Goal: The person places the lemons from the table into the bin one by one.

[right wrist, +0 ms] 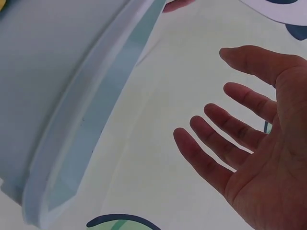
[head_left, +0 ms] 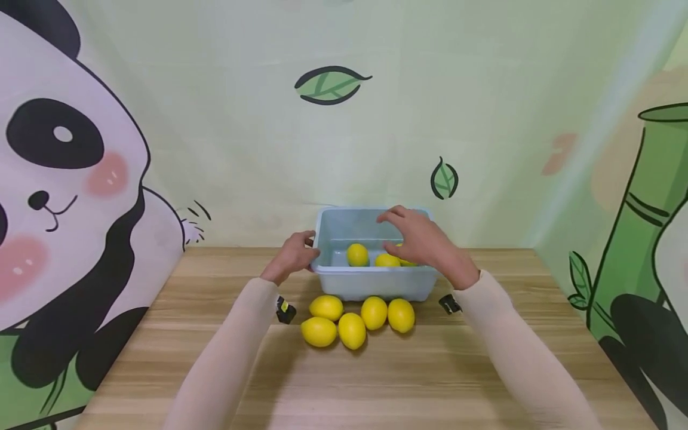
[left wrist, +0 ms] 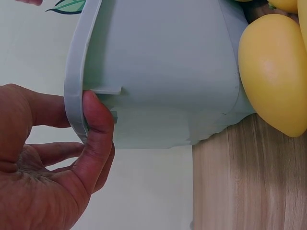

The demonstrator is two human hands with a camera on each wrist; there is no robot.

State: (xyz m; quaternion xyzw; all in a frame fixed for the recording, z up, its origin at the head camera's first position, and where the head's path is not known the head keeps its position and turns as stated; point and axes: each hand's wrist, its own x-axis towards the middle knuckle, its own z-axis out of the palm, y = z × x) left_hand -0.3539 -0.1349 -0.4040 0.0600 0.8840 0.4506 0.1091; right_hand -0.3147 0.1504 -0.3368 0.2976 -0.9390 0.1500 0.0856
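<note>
A light blue plastic bin [head_left: 376,283] stands on the wooden table, with a few lemons inside, one lemon [head_left: 357,255] lying left of the others. My left hand [head_left: 292,257] is at its left end; the left wrist view shows fingers and thumb pinching the bin's rim [left wrist: 74,72]. Over the bin's right part hovers my right hand [head_left: 421,237], hiding some of the lemons there. Its fingers are spread and relaxed with nothing in them, as the right wrist view shows of that hand [right wrist: 259,163]. Several more lemons [head_left: 352,331] lie in front of the bin.
The wooden table [head_left: 430,382] reaches back to a pale green backdrop [head_left: 242,149] printed with leaves. A large panda print [head_left: 59,197] covers the left side, and printed bamboo [head_left: 639,209] the right. Small black wrist cameras sit below both hands.
</note>
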